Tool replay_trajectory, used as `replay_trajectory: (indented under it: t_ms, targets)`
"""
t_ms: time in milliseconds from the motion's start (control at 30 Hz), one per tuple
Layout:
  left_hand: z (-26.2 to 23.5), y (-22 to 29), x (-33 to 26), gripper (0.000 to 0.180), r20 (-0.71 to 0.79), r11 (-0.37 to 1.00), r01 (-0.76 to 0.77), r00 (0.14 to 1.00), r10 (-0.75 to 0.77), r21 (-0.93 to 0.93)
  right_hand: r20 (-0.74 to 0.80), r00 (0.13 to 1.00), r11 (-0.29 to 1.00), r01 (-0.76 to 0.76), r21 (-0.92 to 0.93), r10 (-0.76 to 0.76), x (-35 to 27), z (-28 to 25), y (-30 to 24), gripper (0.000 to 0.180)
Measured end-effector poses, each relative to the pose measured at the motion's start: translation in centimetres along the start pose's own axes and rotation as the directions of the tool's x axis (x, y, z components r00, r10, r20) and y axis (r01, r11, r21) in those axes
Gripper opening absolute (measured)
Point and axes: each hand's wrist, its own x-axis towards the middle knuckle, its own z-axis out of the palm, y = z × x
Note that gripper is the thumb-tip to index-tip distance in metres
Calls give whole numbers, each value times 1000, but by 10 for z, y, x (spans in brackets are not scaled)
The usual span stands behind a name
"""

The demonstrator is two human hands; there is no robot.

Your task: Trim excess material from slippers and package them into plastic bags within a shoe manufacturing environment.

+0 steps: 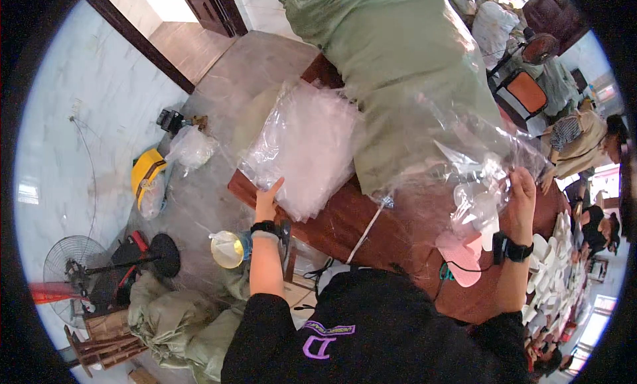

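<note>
Working across a red-brown table (pixel 398 251) with both hands, pinching the right end of a clear plastic bag (pixel 434 138) in the right hand (pixel 522 192), fingers bent and pressed together. Held raised over the right half of the table, loose, creased and shiny, in front of a large green sack (pixel 405 72) on the far side. Set against the near left edge of a stack of clear bags (pixel 312 152), the left hand (pixel 267 201), thumb stretched out on top; other fingers partly hidden, impossible to tell whether pinching or merely pressing. Just below the raised bag, on the near right of the table, a pink slipper (pixel 466 268). Around both wrists, black bands (pixel 267 229).

To the left on the floor, a yellow bag (pixel 147 175) and, nearer, a standing fan (pixel 70 271); at near left, bundled green sacks (pixel 172 311). To the right, beyond the right hand, a co-worker (pixel 576 148) bent forward, with a heap of white slippers (pixel 547 268) nearer, beside the right forearm.
</note>
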Motion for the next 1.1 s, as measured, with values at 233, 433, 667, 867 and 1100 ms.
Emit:
replay_trajectory:
  t_ms: [233,433,667,867,1100]
  targets:
    - [27,-7,26,63,-136,999,21,990,-26,-36,-71,997,993,-19,-121,11,-29,-31,-6,14]
    - [54,1,14,80,72,726,-128,992,107,675,-146,989,991,-34,-132,15,-49,-50,0,14]
    - [27,-44,24,65,-236,796,-220,880,411,564,-134,990,987,-69,-145,49,-58,-35,-13,16]
    - [10,-29,-34,30,184,812,-448,894,409,374,-274,937,907,91,-410,-218,-11,-9,-84,21]
    - [0,-24,-120,32,-105,966,112,985,-140,-233,420,750,808,585,-61,-511,12,158,-108,21]
